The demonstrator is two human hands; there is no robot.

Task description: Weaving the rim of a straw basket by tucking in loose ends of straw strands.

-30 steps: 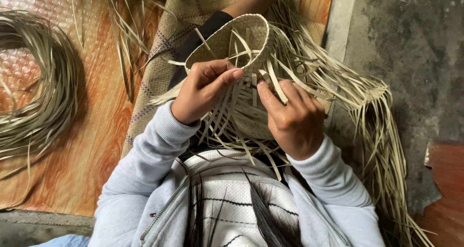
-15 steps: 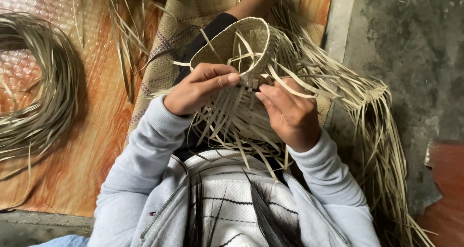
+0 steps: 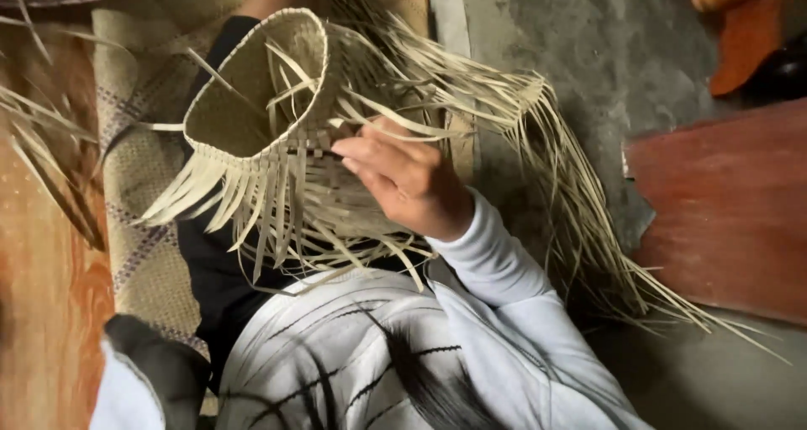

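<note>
The right hand point(image 3: 412, 182) rests against the side of a half-woven basket point(image 3: 261, 102) held over the person's lap, its fingers point(image 3: 361, 153) curled around a few pale loose strips point(image 3: 277, 203) just under the woven rim. They are closed on those strips, pinching them against the basket wall rather than spread flat. The basket lies to the left of this hand and slightly farther off, tipped so that its open mouth faces up and to the left. Its long axis runs from the far-left rim down toward the near right, where the unwoven strips fan out in a long sheaf point(image 3: 546, 169) over the concrete floor point(image 3: 572, 43).

The left hand is not in view; only a dark cuff and pale sleeve point(image 3: 143, 371) show at the near left corner, well apart from the basket. So the right hand is the nearer one by far, already touching the work.

Beneath the basket lies a woven mat point(image 3: 143, 220), and a reddish board point(image 3: 723, 211) sits on the right, apart from the strips' ends.
</note>
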